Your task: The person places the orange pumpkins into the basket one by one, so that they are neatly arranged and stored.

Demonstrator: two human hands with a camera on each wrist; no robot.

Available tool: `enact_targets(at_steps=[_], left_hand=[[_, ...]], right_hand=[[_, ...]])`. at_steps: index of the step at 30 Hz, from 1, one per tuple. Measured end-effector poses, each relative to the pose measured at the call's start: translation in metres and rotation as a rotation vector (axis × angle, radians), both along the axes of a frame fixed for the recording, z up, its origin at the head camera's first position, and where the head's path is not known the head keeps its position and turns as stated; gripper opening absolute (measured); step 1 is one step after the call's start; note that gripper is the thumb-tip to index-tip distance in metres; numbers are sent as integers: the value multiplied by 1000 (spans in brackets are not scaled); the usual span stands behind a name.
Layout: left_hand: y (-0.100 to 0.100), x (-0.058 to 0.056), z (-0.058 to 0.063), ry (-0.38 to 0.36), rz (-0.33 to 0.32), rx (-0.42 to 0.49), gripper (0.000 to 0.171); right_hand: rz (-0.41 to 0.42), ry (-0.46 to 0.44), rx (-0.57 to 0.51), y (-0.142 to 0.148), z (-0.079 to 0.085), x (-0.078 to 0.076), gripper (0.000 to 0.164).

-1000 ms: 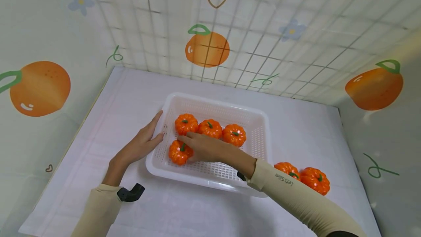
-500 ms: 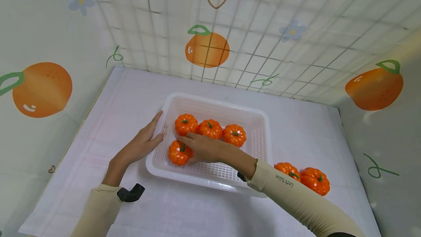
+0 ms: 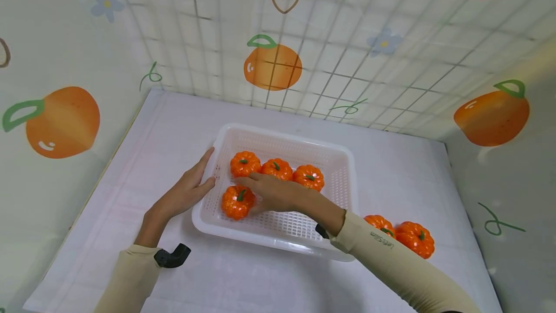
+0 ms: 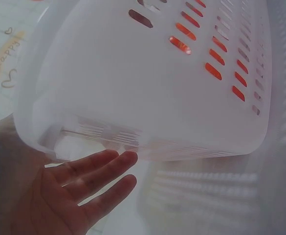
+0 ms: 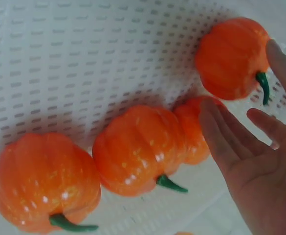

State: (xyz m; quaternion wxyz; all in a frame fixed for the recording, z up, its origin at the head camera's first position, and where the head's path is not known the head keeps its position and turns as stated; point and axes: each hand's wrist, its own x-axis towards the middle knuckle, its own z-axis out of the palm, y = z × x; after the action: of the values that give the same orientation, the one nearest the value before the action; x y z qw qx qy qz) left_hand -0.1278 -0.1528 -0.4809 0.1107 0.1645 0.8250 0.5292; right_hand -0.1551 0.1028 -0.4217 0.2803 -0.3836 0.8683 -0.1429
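A white perforated plastic basket (image 3: 273, 242) holds several glossy orange toy pumpkins with green stems. Three of them stand in a row along its far side: a left one (image 3: 245, 164), a middle one (image 3: 277, 168) and a right one (image 3: 309, 177). Nearer the front left corner sits another pumpkin (image 3: 237, 203). My right hand (image 3: 278, 194) reaches into the basket beside that front pumpkin, its fingers extended and spread apart in the right wrist view. At the basket's left end, my left hand (image 3: 187, 188) rests against the rim with straight fingers.
Two more pumpkins lie on the white tabletop right of the basket, one partly behind my right sleeve (image 3: 391, 250) and one fully visible pumpkin (image 3: 414, 239). Behind the table stands a wire grid (image 3: 321, 76) covered by a printed sheet.
My right hand shifts slightly right, away from the front pumpkin, its fingers loosening from it. The pumpkin stays in the basket. My left hand keeps its place at the rim.
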Motion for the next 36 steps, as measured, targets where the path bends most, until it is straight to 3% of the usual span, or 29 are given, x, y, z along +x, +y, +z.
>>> enact_targets(at_steps=[11,19,25,36], left_hand=[[1,-1,0,3,3,4,75],[2,0,-1,-6,12,-10,75],[1,0,-1,-6,15,-12,75],[1,1,-1,-18,16,-7,75]], right_hand=[[-91,41,-73,30,26,-12,84],[-209,88,-95,75,52,-18,80],[-335,110,-73,120,71,-16,81],[-492,102,-24,192,75,1,82]])
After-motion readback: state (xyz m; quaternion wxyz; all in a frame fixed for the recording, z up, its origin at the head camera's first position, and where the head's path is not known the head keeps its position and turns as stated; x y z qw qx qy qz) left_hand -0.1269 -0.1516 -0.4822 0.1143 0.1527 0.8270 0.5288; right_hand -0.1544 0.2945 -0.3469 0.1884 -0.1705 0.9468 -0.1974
